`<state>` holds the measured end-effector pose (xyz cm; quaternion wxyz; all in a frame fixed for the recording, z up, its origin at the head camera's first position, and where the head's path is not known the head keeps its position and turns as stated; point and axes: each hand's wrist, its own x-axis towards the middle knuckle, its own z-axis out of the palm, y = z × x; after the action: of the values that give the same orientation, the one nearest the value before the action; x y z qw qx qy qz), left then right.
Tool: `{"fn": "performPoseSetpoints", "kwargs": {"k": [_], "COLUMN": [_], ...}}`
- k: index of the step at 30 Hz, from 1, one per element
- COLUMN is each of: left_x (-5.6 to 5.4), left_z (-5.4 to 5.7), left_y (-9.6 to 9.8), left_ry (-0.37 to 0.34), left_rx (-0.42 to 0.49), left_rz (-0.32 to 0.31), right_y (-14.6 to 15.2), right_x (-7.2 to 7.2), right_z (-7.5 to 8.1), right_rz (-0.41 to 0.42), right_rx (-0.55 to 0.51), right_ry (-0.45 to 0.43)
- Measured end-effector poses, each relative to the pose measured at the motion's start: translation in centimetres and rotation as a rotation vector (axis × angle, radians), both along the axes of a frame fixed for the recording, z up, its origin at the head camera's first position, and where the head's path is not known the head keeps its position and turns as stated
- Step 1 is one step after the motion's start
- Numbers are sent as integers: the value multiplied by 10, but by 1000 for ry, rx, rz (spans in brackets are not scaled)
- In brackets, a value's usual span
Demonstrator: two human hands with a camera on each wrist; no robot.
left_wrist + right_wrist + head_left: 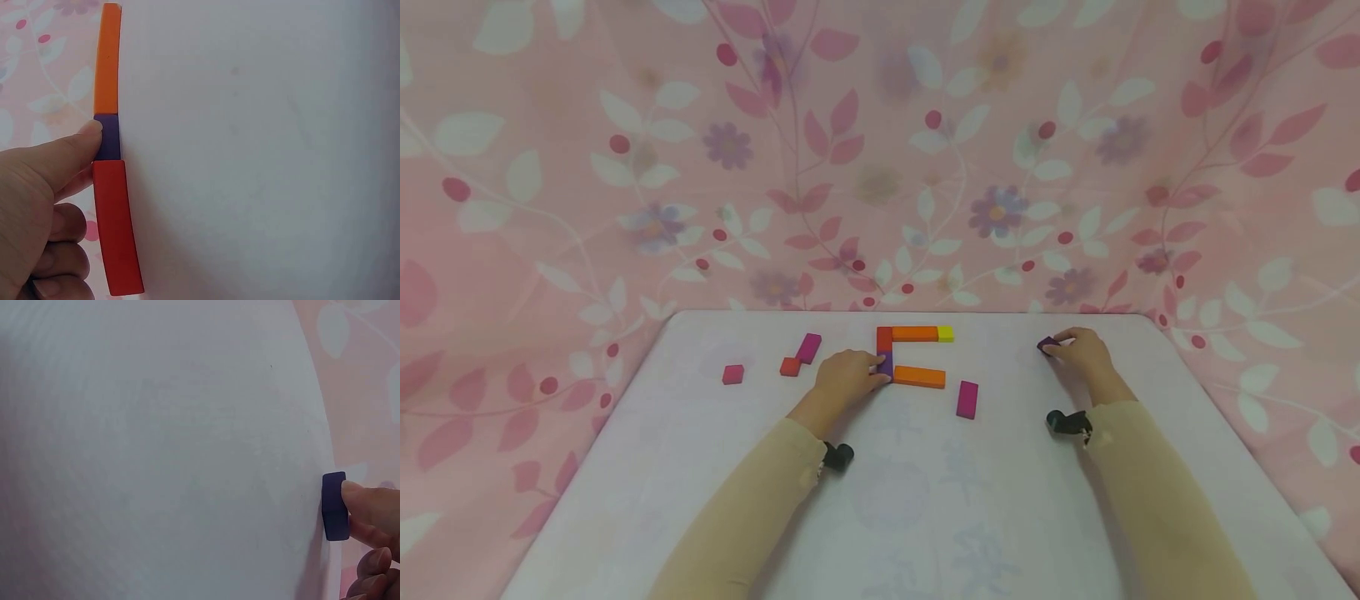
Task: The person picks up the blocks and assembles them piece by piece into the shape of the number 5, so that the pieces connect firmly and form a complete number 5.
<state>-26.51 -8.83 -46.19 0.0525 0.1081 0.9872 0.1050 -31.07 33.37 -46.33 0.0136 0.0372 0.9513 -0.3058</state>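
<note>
In the head view, my left hand [847, 377] is at the left side of a group of joined coloured blocks. Its thumb and forefinger pinch a purple block [110, 137], which lies between an orange block [108, 59] and a red block [117, 228] in the left wrist view. The other fingers of that hand are curled. Off to the right, my right hand [1086, 357] holds a dark purple block [335, 506] between thumb and fingers, close to the far part of the white table. My fingers partly cover both purple blocks.
Another orange block [915, 333] with a yellow block [946, 334] at its end forms the group's far row. A magenta block [967, 400] lies nearer. To the left are a second magenta block [808, 348], a small red block [790, 367] and a pinkish-red block [733, 374]. Floral cloth [880, 167] hangs behind.
</note>
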Motion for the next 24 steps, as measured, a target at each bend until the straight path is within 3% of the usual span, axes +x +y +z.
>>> {"fn": "performPoseSetpoints", "kwargs": {"k": [12,24], "left_x": [0,1], "left_z": [2,2], "left_y": [0,1], "left_ry": [-1,-16], "left_rx": [6,0], "left_rz": [-9,0], "right_y": [0,-5], "right_x": [1,1], "right_z": [1,2], "right_rz": [-20,50], "right_rx": [0,25], "right_ry": [-44,-36]}}
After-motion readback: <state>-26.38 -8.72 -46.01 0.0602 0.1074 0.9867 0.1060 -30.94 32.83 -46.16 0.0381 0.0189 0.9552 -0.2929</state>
